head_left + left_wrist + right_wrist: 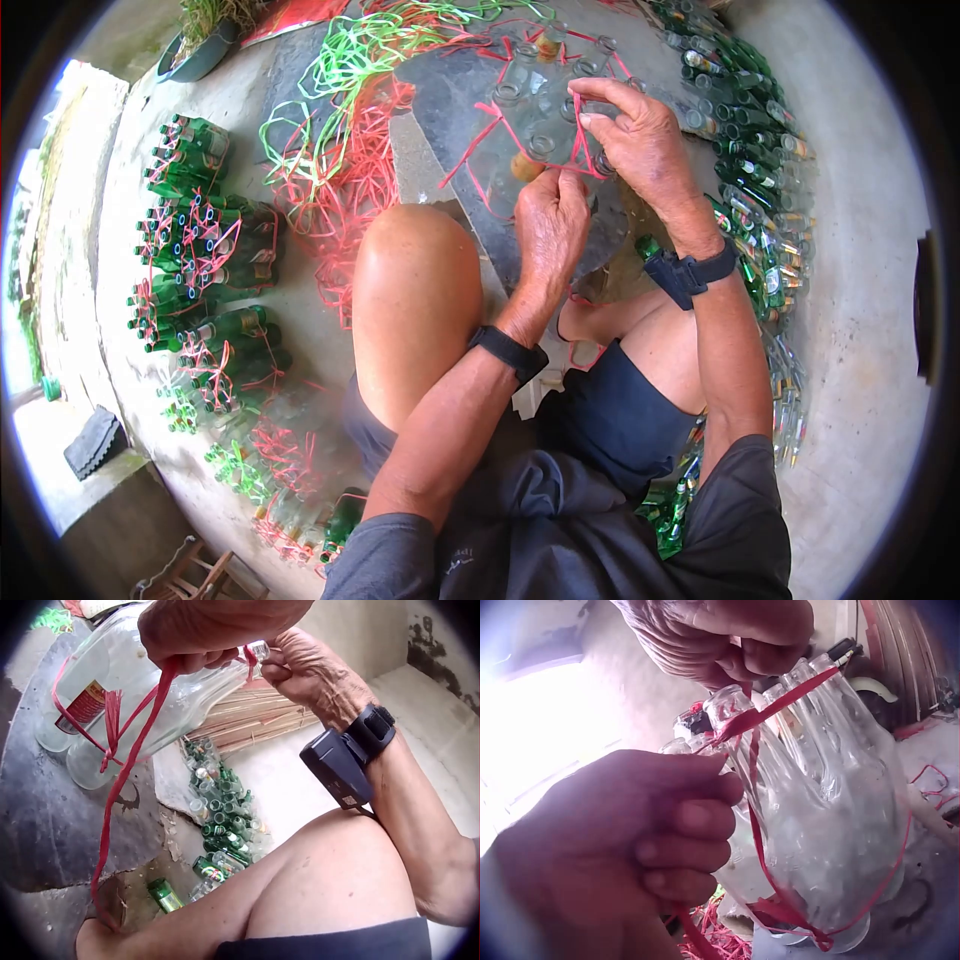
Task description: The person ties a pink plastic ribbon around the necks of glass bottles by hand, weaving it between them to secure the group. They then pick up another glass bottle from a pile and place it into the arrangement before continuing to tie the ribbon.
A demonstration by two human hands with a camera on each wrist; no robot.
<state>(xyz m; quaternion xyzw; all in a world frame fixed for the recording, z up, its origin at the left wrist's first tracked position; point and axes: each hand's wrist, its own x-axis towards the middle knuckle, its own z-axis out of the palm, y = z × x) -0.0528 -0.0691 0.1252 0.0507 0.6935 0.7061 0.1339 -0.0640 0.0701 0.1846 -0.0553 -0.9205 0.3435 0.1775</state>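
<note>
Several clear glass bottles [825,847] stand bunched together on a dark slab [440,95], with red plastic strap [124,784] round their bodies and necks. At the near bottle necks, my left hand [553,225] pinches the red strap, its fingers curled. A long tail of strap hangs down from this hand in the left wrist view. My right hand [640,140] is just above and to the right, pinching a piece of the strap between thumb and forefinger. In the right wrist view the strap runs taut across the bottle necks, and the left hand [622,840] is close beside them.
Tangled green straps [350,60] and red straps [345,200] lie left of the slab. Tied bundles of green bottles [205,240] stand farther left on the floor. Loose bottles [745,150] are heaped along the right. A potted plant [200,45] stands at upper left.
</note>
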